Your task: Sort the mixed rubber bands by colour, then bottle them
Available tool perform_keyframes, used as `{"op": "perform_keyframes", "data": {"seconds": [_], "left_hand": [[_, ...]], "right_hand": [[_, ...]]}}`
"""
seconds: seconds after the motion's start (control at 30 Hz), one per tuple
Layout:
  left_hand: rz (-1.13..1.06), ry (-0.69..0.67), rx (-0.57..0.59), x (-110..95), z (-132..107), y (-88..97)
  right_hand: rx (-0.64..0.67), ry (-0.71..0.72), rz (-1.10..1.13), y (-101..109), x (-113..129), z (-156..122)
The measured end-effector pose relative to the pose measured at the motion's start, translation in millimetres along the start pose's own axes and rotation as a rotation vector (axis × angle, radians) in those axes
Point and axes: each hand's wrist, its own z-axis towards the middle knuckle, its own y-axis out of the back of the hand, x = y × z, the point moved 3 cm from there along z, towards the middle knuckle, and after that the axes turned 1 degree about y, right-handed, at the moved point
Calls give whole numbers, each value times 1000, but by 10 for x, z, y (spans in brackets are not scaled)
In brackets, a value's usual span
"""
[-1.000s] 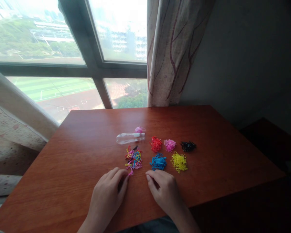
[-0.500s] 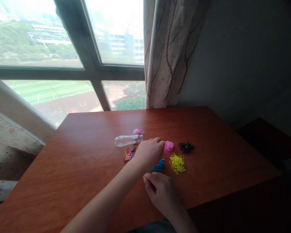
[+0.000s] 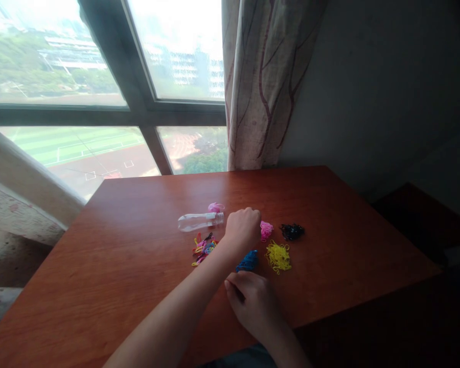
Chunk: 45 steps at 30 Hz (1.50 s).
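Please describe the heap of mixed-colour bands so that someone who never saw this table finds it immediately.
On the reddish wooden table by the window lies a clear bottle on its side. Just nearer the person than it sits the mixed heap. The pink heap, black heap, yellow heap and blue heap to its right are each one colour; it alone mingles many.

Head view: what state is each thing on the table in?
Bottle: lying on its side
Pink cap: off, beside bottle
Mixed bands: loose tangle
Blue pile: half hidden
Yellow pile: heaped
Pink pile: heaped
Black pile: heaped
Left hand: closed fist
Right hand: resting on table
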Motion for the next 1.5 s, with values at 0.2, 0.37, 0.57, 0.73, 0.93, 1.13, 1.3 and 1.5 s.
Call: {"op": "perform_keyframes", "data": {"seconds": [0.2,0.37,0.57,0.73,0.93,1.13,1.3,1.5], "left_hand": [[-1,45,91,8,81,-75],[-34,-1,40,-50,77,-24],[-105,-66,-84,121,-132,181],[-172,-48,-167,479,-508,302],[-230,49,-225,957,-1075,176],[-181,180,-212,1299,-1354,-35],[-177,191,-199,1309,-1310,-151],[-201,169,-192,1264,-1303,-187]], "right_hand": [[-3,-3,-10,1,-4,-12],[-6,1,-19,-4,-11,-13],[-2,-8,28,1,-6,-11],[9,-10,15,19,25,-7],[33,9,-59,-1,51,-13],[89,-91,-110,-50,102,4],[181,-246,-247,-130,224,93],[283,-356,-385,-247,315,258]]}}
